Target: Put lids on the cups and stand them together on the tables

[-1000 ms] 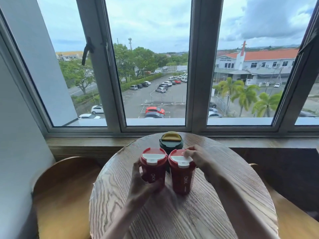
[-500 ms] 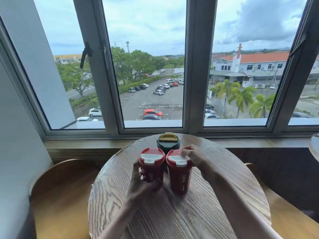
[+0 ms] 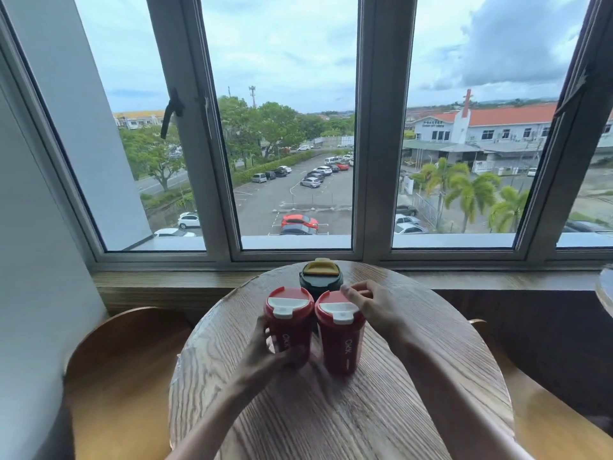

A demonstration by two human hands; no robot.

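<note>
— Wooden chair seat is showing at the far left, partly cut off by the round table. What is the left hand doing?

— It is wrapping around the lower body of the left red cup, fingers curling on the cup's left side and thumb pressing the front. The hand is blurring, and it is covering the cup's base.

— And beside it?

— The right red cup is standing just beside the first, both lidded. The right hand is resting against its lid edge, fingers loosely together and pointing left; I cannot tell whether they are gripping.

— Behind them?

— A dark green cup with a yellow lid is standing by the window, its body mostly hidden by the red pair. At the far right, another table edge is being cut off by the frame.
</note>
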